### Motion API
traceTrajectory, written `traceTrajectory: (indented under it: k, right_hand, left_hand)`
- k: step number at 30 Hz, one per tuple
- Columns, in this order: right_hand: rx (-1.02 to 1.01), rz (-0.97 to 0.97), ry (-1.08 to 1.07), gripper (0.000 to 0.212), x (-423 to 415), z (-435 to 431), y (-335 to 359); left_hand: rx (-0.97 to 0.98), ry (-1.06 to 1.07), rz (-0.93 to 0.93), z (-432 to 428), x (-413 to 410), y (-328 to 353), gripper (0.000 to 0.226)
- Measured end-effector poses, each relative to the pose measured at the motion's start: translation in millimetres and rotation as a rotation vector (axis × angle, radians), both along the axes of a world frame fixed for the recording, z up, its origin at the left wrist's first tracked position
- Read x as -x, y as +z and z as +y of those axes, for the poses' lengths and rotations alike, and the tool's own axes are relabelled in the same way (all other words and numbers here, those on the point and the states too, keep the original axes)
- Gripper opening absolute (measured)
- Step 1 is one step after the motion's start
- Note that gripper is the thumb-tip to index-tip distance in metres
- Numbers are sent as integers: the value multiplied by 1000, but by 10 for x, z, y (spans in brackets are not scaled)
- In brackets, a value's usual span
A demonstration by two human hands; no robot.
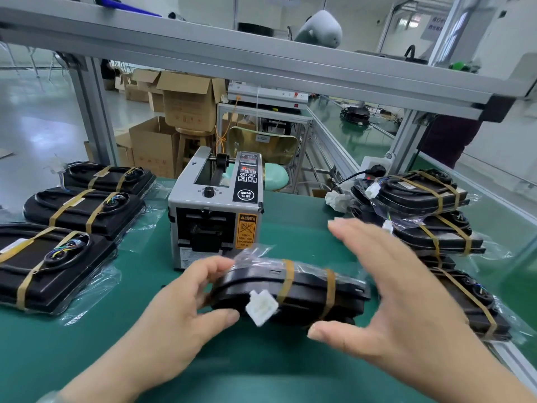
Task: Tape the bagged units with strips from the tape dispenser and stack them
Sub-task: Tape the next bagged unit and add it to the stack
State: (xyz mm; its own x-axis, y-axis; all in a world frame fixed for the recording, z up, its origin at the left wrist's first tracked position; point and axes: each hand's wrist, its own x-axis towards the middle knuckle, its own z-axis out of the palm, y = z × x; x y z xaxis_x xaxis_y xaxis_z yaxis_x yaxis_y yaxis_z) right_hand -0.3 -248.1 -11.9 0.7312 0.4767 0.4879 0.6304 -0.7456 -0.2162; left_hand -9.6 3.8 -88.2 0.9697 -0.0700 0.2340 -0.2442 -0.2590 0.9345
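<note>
K: While left hand (174,309) grips the unit (305,289) by its left end, fingers curled over the top and thumb below, right hand (392,292) is spread flat at the right end, holding nothing. Contact there: can't tell.
M: Unit location?
K: Mid-bench (276,373), toward the front edge, just in front of the dispenser (215,210). Two strips (286,282) are already round it, so I judge stacking is next.
M: Then take both ends and keep it level. Mind the white connector (261,309) hanging at the front. Set it square on the stack (421,196) at the right edge.
K: Ok. Three taped units (81,209) lie along the left edge too.
M: Readable text?
K: Dispenser front: "CAUTION", "DO NOT INSERT YOUR FINGERS INTO OUTLET". Top panel: "SEMI" plus two Chinese characters. Rest too small.
</note>
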Motion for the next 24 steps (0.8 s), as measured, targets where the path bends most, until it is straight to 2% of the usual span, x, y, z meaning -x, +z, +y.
traceTrajectory:
  k: [2,5,7,9,11,13,17,20,23,24]
  right_hand:
    - [126,46,24,83,-83,35,-28]
    - [177,204,17,67,-110,53,-162]
    - [131,211,21,64,-88,87,-166]
    - [138,186,8,60,-74,98,-153]
    - [129,164,13,56,-47,120,-141]
    - [143,186,17,55,-29,130,-111]
    - [202,181,33,62,-25,118,-92]
    - [337,198,97,82,-57,135,-82]
    - [443,224,160,88,-105,160,-86]
    - [443,231,162,85,-119,167,-78]
  left_hand:
    - [36,-54,120,-19,3,-55,54]
    - [-88,16,121,-23,6,-49,56]
    - [-130,80,41,-12,12,39,51]
    - [-180,129,-122,-37,-15,159,32]
    - [-208,118,-186,-60,-86,265,21]
    - [-184,65,-119,-56,-191,337,26]
    - [-223,19,24,-144,-391,432,18]
    - [-120,-10,236,-252,-490,425,28]
    - [-19,-86,355,-287,-479,422,8]
    - [65,-91,375,-268,-455,423,8]
